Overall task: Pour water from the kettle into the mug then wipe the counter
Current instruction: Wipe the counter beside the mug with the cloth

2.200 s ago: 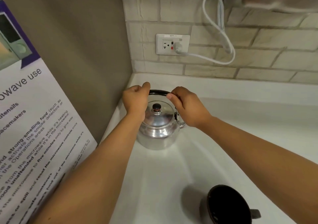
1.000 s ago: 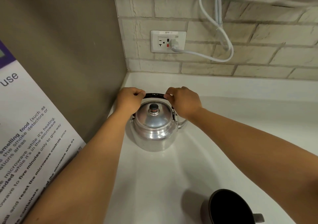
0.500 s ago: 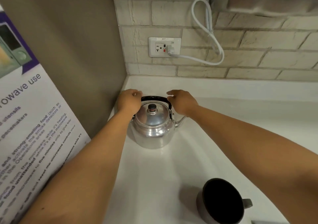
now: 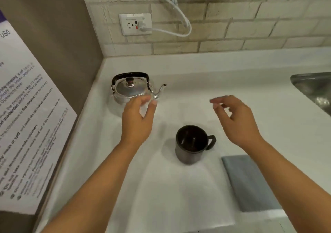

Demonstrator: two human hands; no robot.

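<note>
Above counter (image 4: 179,188), hands (both empty)

A lidded silver kettle (image 4: 129,91) with a raised black handle is standing upright in the counter (image 4: 179,188) corner, spout pointing toward three o'clock, while a dark mug (image 4: 191,144) is sitting upright at its five o'clock, a folded grey cloth (image 4: 250,182) lying flat at the mug's four o'clock.
</note>
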